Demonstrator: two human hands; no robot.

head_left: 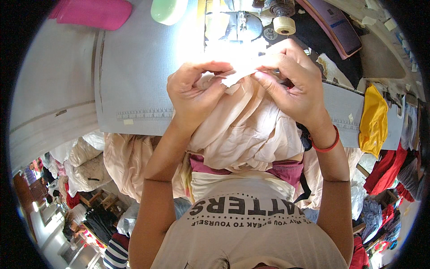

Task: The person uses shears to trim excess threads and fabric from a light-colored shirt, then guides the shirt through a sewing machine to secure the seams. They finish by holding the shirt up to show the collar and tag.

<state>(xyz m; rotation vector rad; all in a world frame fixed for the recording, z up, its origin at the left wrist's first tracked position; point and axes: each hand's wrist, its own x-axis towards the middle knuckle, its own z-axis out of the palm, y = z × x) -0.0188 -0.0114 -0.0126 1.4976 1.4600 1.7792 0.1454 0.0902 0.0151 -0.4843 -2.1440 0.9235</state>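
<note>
Pale pink fabric (251, 121) hangs gathered from both hands over the table's front edge and into my lap. My left hand (197, 87) pinches the fabric's edge between thumb and fingers. Opposite it, my right hand (291, 78) grips the same edge, its thumb underneath and a red band around the wrist. Between the fingertips a narrow folded strip of the cloth shows, partly washed out by bright light. Just beyond the hands stands the sewing machine's needle area (242, 27), with a cream round knob (284, 25) to its right.
A grey table (134, 80) with a printed ruler spreads left. At the back lie a pink object (94, 13) and a light green container (168, 10). A phone (336, 27) rests right of the machine. Yellow cloth (374, 119) drapes over the right edge. Bagged garments surround the table.
</note>
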